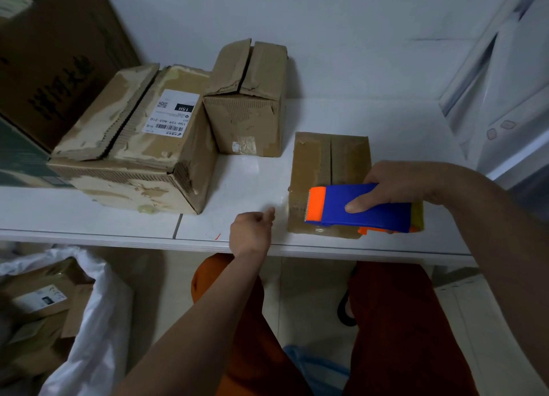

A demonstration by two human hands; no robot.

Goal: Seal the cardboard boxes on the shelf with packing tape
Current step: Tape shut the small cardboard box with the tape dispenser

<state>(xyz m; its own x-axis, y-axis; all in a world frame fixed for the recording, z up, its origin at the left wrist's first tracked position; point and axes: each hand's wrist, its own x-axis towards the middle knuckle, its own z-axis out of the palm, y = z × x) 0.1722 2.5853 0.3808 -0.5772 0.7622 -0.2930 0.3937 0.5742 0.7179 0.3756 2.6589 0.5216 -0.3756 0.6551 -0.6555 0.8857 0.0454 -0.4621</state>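
So here's where I'm at: my right hand (407,184) has the blue and orange tape dispenser (361,208) wrapped up, thumb pressed on the near side, the rest of the fingers curled over the top. I'm holding it low over the near end of the small flat box (329,163), orange cutter end pointing away from my palm toward the left, which I reckon is so the tape feeds out along the seam.

My left hand (251,232) sits just left of that box at the shelf (118,217) edge, fingers loosely curled with the fingertips pinched together. I think it's pinching the free end of clear tape, but the tape is too transparent to say for sure.

Further out beyond my fingers, the labelled box (142,140) and the taller box (249,98) both have their top flaps gapped open, so those look unsealed. They're parked up and to the left, well clear of my working hand.
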